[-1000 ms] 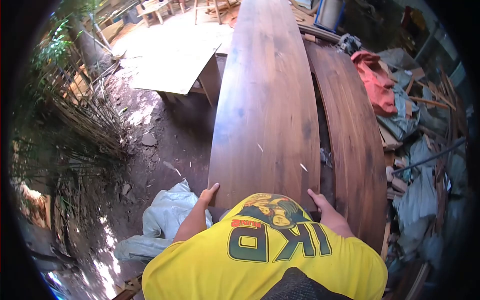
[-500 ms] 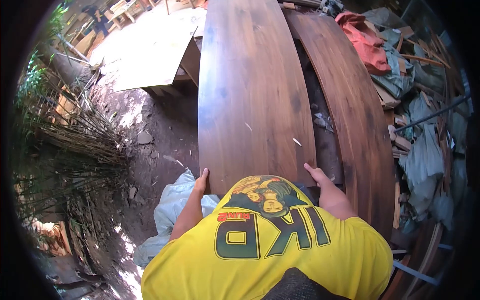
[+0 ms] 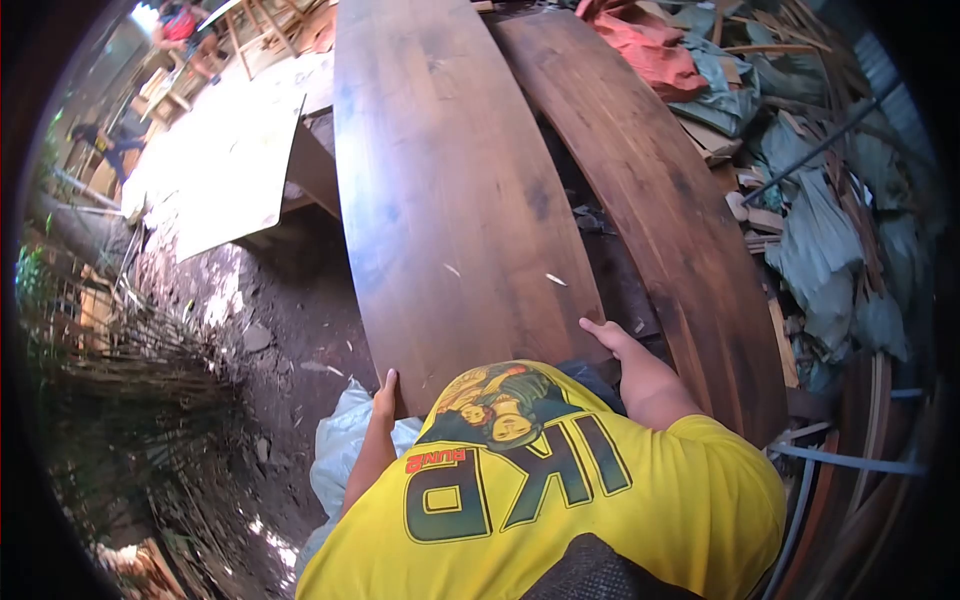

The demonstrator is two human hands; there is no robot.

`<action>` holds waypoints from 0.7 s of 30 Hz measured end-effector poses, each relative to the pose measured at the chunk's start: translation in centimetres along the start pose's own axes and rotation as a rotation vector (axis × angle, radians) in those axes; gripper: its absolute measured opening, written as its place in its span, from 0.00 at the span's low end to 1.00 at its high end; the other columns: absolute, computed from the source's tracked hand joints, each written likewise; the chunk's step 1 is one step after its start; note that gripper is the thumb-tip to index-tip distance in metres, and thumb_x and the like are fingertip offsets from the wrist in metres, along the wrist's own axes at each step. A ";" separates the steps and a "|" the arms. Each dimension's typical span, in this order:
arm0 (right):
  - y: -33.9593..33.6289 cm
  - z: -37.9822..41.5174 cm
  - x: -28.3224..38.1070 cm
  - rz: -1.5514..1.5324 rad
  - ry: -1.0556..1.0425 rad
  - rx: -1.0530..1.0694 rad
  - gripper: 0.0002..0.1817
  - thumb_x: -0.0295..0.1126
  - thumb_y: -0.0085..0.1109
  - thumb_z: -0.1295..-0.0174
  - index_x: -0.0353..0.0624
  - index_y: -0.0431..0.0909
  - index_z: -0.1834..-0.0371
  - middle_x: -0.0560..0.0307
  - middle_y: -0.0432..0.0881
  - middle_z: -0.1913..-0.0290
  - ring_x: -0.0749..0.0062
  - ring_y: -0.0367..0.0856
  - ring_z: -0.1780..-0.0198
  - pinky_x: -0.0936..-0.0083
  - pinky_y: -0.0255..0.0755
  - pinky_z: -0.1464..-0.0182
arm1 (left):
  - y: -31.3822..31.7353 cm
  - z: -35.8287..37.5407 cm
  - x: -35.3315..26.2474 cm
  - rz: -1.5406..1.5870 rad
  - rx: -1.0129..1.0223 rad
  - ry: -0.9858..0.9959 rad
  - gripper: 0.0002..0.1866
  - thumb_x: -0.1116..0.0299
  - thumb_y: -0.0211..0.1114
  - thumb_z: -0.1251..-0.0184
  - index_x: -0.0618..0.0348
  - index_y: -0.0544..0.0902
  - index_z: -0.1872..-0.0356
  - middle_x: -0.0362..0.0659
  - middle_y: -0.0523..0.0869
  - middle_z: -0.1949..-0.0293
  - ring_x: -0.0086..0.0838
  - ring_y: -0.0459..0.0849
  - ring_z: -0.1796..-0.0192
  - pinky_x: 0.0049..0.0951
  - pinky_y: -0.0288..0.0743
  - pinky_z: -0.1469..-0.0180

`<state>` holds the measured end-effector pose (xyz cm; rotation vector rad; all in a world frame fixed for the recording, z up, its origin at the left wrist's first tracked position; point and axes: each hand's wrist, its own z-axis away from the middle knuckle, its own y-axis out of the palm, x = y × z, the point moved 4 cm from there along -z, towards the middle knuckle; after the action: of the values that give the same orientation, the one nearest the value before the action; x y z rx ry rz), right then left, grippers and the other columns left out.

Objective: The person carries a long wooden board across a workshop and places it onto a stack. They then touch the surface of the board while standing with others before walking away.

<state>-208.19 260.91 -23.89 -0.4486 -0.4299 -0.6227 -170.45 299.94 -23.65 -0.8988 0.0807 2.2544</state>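
Note:
A long, wide brown wooden board stretches away from my body, its near end against my yellow shirt. My left hand grips its left edge near the close corner, thumb up along the side. On the opposite edge, my right hand holds the board with the thumb resting on top; the fingers of both hands are hidden beneath. Two pale slivers lie on the board's surface. To the right, a second long brown board runs alongside, with a dark gap between the two.
A pale sheet-topped table stands at left. Dry stalks lie over the dirt there. On the right are a red sack, grey-green sacks and wood scraps. A whitish sack sits by my left arm. Two people are at the upper left.
My view has turned, so the boards slant more to the upper left. Both hands keep their hold on the board. A second person has come into view at upper left.

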 end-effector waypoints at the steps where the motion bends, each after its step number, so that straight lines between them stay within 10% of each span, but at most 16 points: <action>1: -0.5 0.0 -0.2 -0.012 0.001 -0.011 0.42 0.61 0.63 0.50 0.27 0.76 0.50 0.41 0.80 0.51 0.57 0.78 0.48 0.68 0.68 0.46 | 0.2 -0.2 0.2 0.032 0.020 -0.015 0.46 0.34 0.56 0.43 0.70 0.69 0.38 0.51 0.76 0.43 0.36 0.77 0.44 0.31 0.67 0.41; 21: -4.3 -3.9 1.8 0.052 -0.059 -0.064 0.40 0.59 0.57 0.43 0.30 0.71 0.43 0.42 0.77 0.46 0.60 0.76 0.44 0.68 0.67 0.43 | 3.9 -0.9 -0.3 0.085 0.034 -0.026 0.42 0.37 0.61 0.44 0.66 0.72 0.41 0.49 0.80 0.47 0.35 0.78 0.47 0.32 0.67 0.43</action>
<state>-208.65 255.01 -25.01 -0.5389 -0.4543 -0.5752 -172.28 296.56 -24.89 -0.8623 0.1472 2.3356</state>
